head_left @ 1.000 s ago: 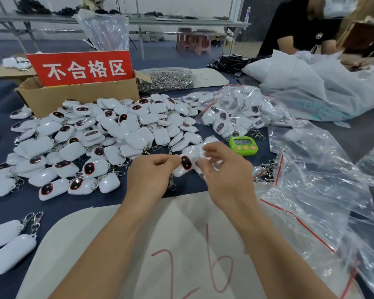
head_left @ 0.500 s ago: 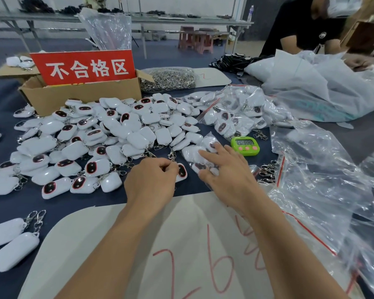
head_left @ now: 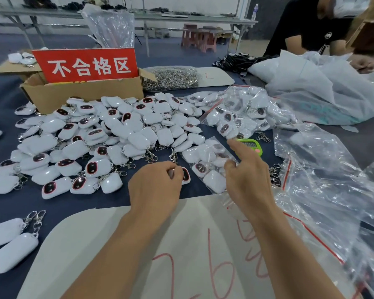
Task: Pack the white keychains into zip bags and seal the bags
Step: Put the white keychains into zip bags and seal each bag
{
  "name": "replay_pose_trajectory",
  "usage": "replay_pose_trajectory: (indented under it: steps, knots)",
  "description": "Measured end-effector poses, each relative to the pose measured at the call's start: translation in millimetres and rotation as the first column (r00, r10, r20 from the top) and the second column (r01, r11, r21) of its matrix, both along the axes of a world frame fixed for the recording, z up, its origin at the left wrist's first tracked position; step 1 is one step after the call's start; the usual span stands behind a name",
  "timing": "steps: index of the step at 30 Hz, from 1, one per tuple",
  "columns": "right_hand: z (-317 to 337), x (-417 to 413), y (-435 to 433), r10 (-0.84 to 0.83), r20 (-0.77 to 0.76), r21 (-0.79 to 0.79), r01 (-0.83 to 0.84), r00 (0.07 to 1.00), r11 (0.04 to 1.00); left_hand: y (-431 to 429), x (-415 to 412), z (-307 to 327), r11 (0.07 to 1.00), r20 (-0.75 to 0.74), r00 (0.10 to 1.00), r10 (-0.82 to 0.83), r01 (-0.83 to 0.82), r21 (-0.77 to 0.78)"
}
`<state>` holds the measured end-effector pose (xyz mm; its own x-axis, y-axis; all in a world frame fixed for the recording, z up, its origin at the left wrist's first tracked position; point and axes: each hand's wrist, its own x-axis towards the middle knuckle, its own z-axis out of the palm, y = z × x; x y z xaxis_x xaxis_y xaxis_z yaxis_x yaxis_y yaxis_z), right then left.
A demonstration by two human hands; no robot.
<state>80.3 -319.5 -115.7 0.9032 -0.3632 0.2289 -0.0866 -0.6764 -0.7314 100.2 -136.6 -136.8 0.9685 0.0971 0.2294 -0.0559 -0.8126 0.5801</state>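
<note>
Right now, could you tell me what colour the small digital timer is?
The small timer is bright green; head view.

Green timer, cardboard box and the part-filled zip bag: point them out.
green timer [head_left: 252,145], head view, display face.
cardboard box [head_left: 84,94], head view, front wall.
part-filled zip bag [head_left: 207,156], head view, film near its middle.
</note>
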Motion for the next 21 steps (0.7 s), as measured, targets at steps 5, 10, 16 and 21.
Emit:
replay_pose_trajectory:
  steps: [5,10,16,21]
  knots:
    - [-5.2,4.3,-2.1,-0.046,-0.002,-0.084,0.046,0.999,0.995,-0.5,0.1,-2.9,0.996,0.032,0.998,-0.061,0.059,0.07]
    - [-6.1,7.6,-3.0,-0.083,-0.016,-0.126,0.08,0.996,0.989,3.6,1.1,-7.5,0.991,0.016,0.991,-0.136,0.136,-0.006]
    - [-4.4,2.7,-6.3,-0.047,-0.021,-0.103,0.045,0.999,0.994,0.7,-2.7,-3.2,0.969,0.015,0.97,-0.244,0.244,-0.047]
    - [-4.3,5.3,-5.7,-0.049,-0.032,-0.087,0.046,0.998,0.995,3.5,-3.4,4.1,0.944,-0.04,0.96,-0.278,0.266,-0.195]
